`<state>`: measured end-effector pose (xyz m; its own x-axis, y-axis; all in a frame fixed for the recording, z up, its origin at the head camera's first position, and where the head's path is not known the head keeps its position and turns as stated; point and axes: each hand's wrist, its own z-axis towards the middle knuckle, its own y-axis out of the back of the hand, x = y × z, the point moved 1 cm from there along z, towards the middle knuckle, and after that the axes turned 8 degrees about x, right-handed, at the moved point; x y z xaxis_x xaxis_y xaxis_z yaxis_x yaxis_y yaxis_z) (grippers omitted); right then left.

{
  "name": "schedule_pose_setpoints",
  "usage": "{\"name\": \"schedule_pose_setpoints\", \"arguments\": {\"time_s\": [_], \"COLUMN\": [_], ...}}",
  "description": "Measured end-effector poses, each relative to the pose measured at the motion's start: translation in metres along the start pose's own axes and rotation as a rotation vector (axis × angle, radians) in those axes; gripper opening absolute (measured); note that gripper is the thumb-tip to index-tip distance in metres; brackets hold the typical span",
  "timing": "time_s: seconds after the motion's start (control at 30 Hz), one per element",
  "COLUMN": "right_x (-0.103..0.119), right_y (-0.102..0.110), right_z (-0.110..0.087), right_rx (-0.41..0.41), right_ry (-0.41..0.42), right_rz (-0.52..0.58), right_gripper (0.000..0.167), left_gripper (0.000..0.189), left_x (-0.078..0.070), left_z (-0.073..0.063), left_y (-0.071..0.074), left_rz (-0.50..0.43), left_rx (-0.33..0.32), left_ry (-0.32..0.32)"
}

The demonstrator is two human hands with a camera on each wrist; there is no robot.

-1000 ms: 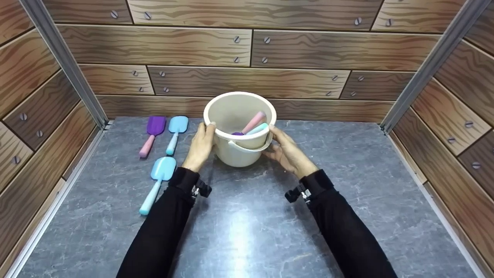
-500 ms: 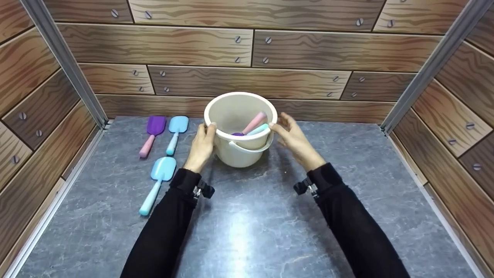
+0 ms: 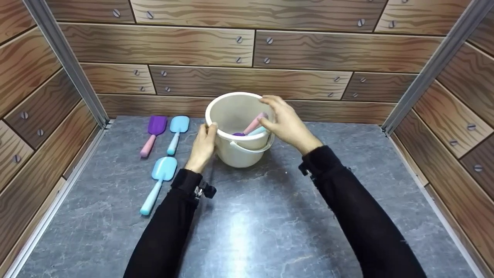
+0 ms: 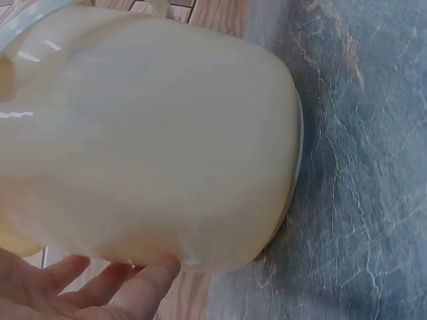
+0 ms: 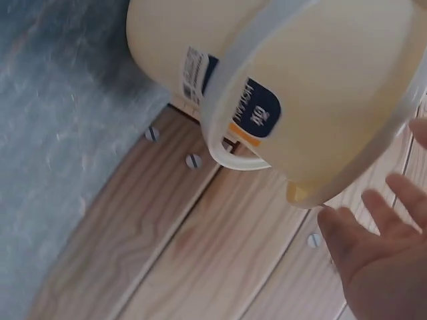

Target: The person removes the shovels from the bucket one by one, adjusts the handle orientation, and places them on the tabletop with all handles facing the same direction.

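Observation:
A cream bucket (image 3: 236,154) stands upright near the back wall, its carrying handle (image 3: 247,149) hanging at the front. Inside it lie a pink handle (image 3: 252,125), a light-blue handle (image 3: 257,131) and a purple piece (image 3: 238,134); their lower parts are hidden. My left hand (image 3: 201,148) holds the bucket's left side, thumb at the rim and fingers against the outer wall; the left wrist view shows those fingers (image 4: 143,283) touching it. My right hand (image 3: 287,122) hovers over the right rim, fingers spread loosely and holding nothing. The right wrist view has a label (image 5: 257,113) on the bucket.
Left of the bucket lie a purple toy shovel (image 3: 157,125) with a pink handle and a light-blue one (image 3: 179,124). A larger light-blue shovel (image 3: 164,168) lies nearer, by the left sleeve. Wood-patterned walls (image 3: 216,81) enclose the grey floor (image 3: 347,185) at back and sides.
My right hand has left the bucket's right outer side and risen over its right rim, fingers now above the opening. The left hand and the bucket have stayed in place.

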<state>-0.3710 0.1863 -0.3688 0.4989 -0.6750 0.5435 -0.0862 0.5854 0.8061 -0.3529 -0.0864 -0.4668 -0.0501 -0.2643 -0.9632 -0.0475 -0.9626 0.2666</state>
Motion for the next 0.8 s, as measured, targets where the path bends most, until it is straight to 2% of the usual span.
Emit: {"name": "schedule_pose_setpoints", "arguments": {"time_s": [0.2, 0.33, 0.43, 0.6, 0.7, 0.8], "right_x": [0.013, 0.020, 0.024, 0.029, 0.032, 0.036], "right_y": [0.002, 0.001, -0.001, -0.008, -0.010, -0.011], "right_z": [0.014, 0.024, 0.032, 0.042, 0.044, 0.045], "right_rx": [0.221, 0.332, 0.384, 0.452, 0.472, 0.483], "right_ry": [0.053, 0.066, 0.061, 0.005, -0.028, -0.068], "right_rz": [-0.102, -0.193, -0.287, -0.404, -0.478, -0.537], "right_gripper": [0.059, 0.058, 0.057, 0.056, 0.046, 0.030], "left_gripper": [0.062, 0.061, 0.059, 0.057, 0.056, 0.056], "left_x": [0.001, 0.002, 0.002, 0.002, 0.001, 0.002], "left_z": [0.000, 0.002, 0.002, 0.001, 0.001, 0.001], "left_y": [0.002, 0.003, 0.003, 0.001, 0.000, 0.000], "left_rz": [0.004, -0.011, -0.024, 0.003, 0.022, 0.025], "left_rx": [0.006, 0.020, 0.024, 0.004, -0.017, -0.031], "left_ry": [-0.005, -0.008, -0.009, -0.013, -0.013, -0.013]}}
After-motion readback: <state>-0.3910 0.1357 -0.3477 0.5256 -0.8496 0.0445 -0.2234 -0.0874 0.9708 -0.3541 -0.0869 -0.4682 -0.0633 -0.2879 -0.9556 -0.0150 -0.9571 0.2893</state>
